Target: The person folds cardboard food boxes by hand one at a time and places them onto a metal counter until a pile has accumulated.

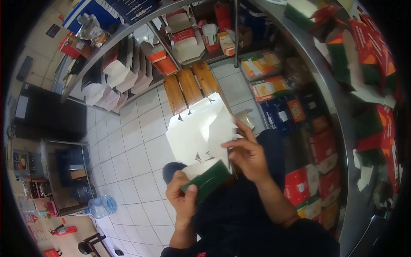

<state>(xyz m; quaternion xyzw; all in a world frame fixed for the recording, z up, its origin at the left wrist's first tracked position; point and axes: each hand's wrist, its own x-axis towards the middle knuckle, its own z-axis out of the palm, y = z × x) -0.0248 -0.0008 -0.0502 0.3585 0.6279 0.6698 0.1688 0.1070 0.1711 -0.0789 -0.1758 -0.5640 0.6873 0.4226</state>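
A partly folded cardboard food box (190, 137) lies in front of me, white on the inside, with slots along its edges and a dark green outer flap (209, 180) raised at the near side. My left hand (182, 195) grips the left end of that green flap, thumb on the outside and fingers behind it. At the box's right side, my right hand (250, 158) has its fingers bent around the side flap, and some fingertips are hidden by the card. The far end of the box overlaps a slatted wooden stool (182, 88).
Several flattened and part-folded boxes (124, 77) stand on the left shelf. Packed stacks of printed boxes (278, 88) fill the space under the steel counter (329, 77) on my right. On the counter lie red and green cartons (370, 47). A water bottle (102, 206) rests on the tiled floor.
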